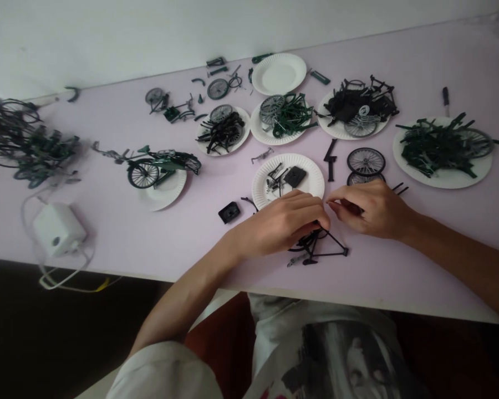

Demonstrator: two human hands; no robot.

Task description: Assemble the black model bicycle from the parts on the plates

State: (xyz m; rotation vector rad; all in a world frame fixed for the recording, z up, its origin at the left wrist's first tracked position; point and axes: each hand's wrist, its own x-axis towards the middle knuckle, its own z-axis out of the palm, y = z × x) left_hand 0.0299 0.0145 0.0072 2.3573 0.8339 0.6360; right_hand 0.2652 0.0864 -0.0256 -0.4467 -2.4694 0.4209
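My left hand (295, 219) is curled with its fingertips down on a black toy bicycle frame (344, 252), holding its upper end near the table's front edge. A small grey part (297, 259) sticks out beside the frame. Just to the right, my right hand (368, 208) is closed in a pinch at its thumb and index finger; whatever lies between them is too small to name. Behind my hands is a paper plate (263, 185) with a black basket piece (295, 177) and small grey parts. Two toy wheels (366, 161) lie beyond my right hand.
A small black tray-like part (229, 212) lies left of my hands. More plates hold heaps of black parts (345, 105) and green parts (438, 147). An assembled green toy bicycle (162, 163) stands left, near a white power adapter (60, 230). A screwdriver (446, 100) lies at the back right.
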